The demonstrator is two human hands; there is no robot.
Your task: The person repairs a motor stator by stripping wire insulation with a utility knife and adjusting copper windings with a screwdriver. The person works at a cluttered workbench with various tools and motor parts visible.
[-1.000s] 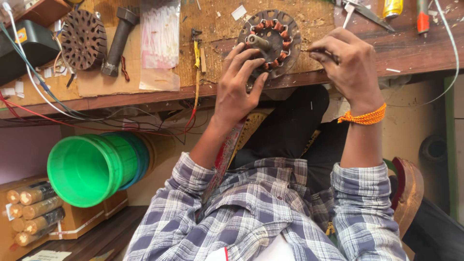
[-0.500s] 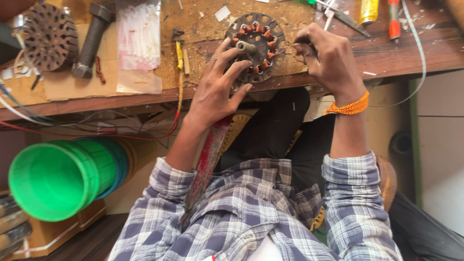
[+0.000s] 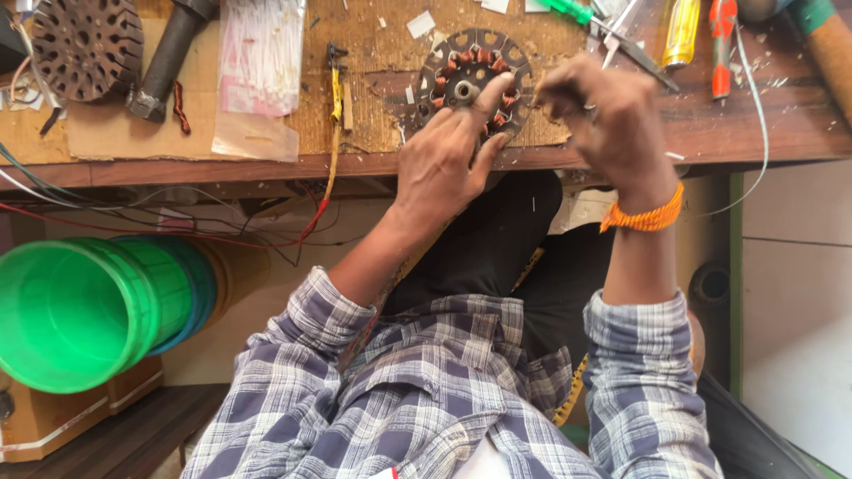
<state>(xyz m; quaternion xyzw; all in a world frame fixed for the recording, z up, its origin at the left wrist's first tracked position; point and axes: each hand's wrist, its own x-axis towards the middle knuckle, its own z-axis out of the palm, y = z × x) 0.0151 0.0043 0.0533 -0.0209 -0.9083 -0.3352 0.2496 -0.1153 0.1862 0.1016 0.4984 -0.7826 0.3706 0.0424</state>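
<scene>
While the left hand [image 3: 444, 164] presses down on the round motor core [image 3: 475, 84], the right hand [image 3: 603, 115] works at its right edge. The left hand is spread flat, with its fingers lying across the copper coils [image 3: 461, 66], so it holds the core still by pushing, not by grabbing. The right hand is curled tight, fingers pinched together. It seems to pinch something thin, maybe a wire, but what it is cannot be seen.

To do this well, I think the left hand should keep the core flat on the bench [image 3: 781, 124] so it does not spin or slide. The pinching hand should pull gently and evenly, because a thin wire can snap or slip out of its slot.

The core lies under the left fingertips and just to the left of the right hand, touching both. It sits near the front edge of the bench. Farther back lie scissors [image 3: 635, 40], a yellow screwdriver [image 3: 682, 31] and a red one [image 3: 722, 44]. Far left sits another core [image 3: 84, 44].
</scene>
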